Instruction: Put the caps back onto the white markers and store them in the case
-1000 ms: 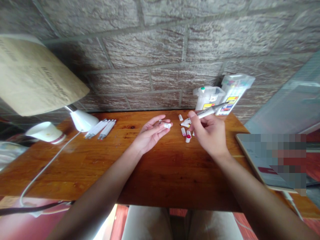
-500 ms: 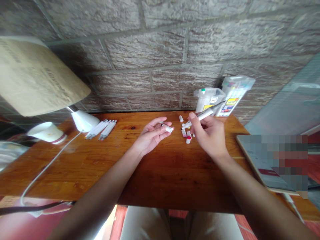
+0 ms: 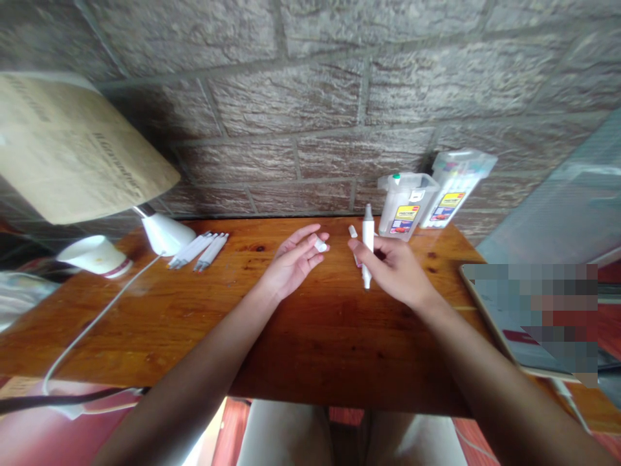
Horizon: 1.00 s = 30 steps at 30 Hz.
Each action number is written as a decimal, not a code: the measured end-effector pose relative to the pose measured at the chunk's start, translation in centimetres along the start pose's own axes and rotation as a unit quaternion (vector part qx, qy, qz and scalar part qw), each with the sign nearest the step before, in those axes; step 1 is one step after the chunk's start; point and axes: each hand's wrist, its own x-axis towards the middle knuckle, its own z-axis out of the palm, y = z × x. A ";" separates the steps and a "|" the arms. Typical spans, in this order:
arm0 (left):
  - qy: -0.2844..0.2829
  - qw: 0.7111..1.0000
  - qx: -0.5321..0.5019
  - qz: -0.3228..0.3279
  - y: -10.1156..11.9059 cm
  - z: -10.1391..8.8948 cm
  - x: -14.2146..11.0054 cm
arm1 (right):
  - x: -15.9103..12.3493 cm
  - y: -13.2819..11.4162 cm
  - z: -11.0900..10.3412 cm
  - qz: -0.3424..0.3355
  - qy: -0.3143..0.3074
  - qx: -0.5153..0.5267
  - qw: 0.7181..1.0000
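My left hand (image 3: 297, 262) pinches a small white marker cap (image 3: 320, 244) between thumb and fingers above the table. To its right, my right hand (image 3: 392, 268) grips an uncapped white marker (image 3: 368, 243) that stands nearly upright, its grey end at the top and a narrow tip pointing down. Behind the marker, a loose white cap (image 3: 352, 231) lies on the table. Other caps there are mostly hidden by my right hand and the marker. Over on the left, several white markers (image 3: 212, 251) with grey ends lie side by side near the lamp base.
Two clear plastic marker cases (image 3: 400, 213) stand against the brick wall. A desk lamp (image 3: 167, 234) with a paper shade and a tilted paper cup (image 3: 92, 255) are at the left, its cord running along the wooden table (image 3: 310, 349). A tablet-like device (image 3: 490, 310) lies at the right edge.
The marker in my right hand has swung from a slanted position to nearly upright, and the hand has shifted slightly left. The cap in my left hand has turned and moved slightly left.
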 end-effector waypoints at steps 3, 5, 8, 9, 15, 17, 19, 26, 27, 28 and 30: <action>0.034 0.999 -0.010 0.012 0.0 -0.1 0.3 | -0.2 -0.1 0.4 -0.025 -0.072 0.002 0.997; 0.048 0.999 -0.017 0.015 0.0 -0.2 0.4 | -0.3 -0.3 0.6 -0.035 -0.102 0.001 0.994; 0.055 0.998 -0.023 0.020 0.1 -0.2 0.5 | -0.4 -0.4 0.7 -0.035 -0.120 -0.016 0.992; 0.055 0.998 -0.023 0.022 0.1 -0.2 0.5 | -0.4 -0.4 0.7 -0.036 -0.126 -0.019 0.991; 0.075 0.997 -0.007 0.036 -0.1 -0.1 0.4 | -0.7 -0.1 1.0 -0.052 -0.177 -0.035 0.982; 0.087 0.995 -0.005 0.039 0.0 0.0 0.4 | -0.8 -0.1 1.1 -0.054 -0.183 -0.046 0.981; 0.092 0.995 -0.003 0.042 0.2 0.0 0.5 | -0.8 -0.2 1.0 -0.057 -0.182 -0.049 0.980; 0.093 0.974 0.196 0.065 -0.9 -0.8 0.6 | 0.2 0.0 -0.5 0.022 -0.049 0.003 0.999; 0.085 0.959 0.258 0.078 -1.4 -0.9 0.6 | 0.3 0.1 -0.6 0.047 -0.030 0.022 0.998; 0.077 0.939 0.321 0.092 -1.8 -1.1 0.6 | 0.5 0.3 -0.7 0.069 -0.019 0.038 0.997; 0.060 0.893 0.430 0.119 -2.5 -1.3 0.5 | 0.5 0.5 -0.7 0.092 -0.021 0.051 0.994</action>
